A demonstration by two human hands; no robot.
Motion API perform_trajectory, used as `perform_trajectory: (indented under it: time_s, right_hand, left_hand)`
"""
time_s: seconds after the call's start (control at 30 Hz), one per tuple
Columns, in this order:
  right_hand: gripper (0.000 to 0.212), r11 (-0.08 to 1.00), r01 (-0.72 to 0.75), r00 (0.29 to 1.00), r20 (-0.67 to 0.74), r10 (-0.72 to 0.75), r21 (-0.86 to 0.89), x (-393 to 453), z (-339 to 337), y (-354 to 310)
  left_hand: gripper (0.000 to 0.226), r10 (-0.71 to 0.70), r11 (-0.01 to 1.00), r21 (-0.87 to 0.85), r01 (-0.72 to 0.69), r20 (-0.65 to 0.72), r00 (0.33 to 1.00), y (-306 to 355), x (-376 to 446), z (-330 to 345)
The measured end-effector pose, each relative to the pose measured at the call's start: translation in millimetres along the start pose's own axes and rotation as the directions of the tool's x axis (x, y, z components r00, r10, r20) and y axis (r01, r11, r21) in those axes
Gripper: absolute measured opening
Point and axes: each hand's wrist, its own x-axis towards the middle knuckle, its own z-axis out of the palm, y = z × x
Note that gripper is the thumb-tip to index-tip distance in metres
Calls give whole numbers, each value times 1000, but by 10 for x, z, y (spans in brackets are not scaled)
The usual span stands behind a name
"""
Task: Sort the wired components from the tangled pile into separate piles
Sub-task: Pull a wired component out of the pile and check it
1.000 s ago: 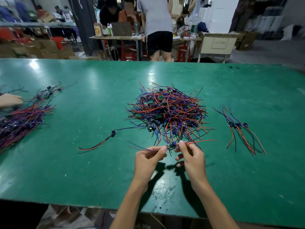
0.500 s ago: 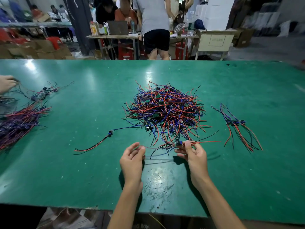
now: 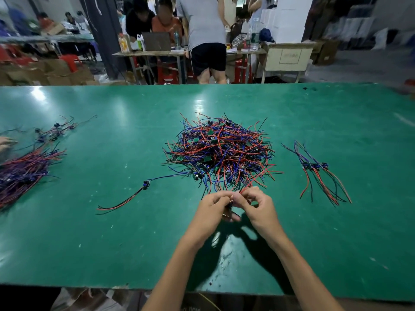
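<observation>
One wired component (image 3: pixel 230 206) is pinched between the left hand (image 3: pixel 212 208) and right hand (image 3: pixel 258 205) just short of the tangled pile (image 3: pixel 221 153), judged mid-extraction; freeing its red wires is called for next.

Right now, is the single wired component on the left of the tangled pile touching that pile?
Yes: the blue wire of the single wired component runs right into the edge of the tangled pile.

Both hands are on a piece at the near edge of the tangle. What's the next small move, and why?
Probably draw it toward you, clear of the tangled pile. The left hand and right hand pinch one wired component, whose red wires still run into the pile's near edge. Once free, it likely joins the small sorted group on the right.
</observation>
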Motion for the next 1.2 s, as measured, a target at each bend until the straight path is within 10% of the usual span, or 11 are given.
perform_trajectory:
  time_s: [0.7, 1.2]
  right_hand:
    - [28, 985, -144, 977, -144, 157, 98, -156, 331, 30]
    - [27, 846, -360, 795, -344, 499, 394, 308, 187, -65]
  left_hand:
    - [19, 196, 967, 196, -162, -169, 966, -364, 79, 99]
    - [16, 256, 912, 366, -186, -154, 954, -504, -206, 81]
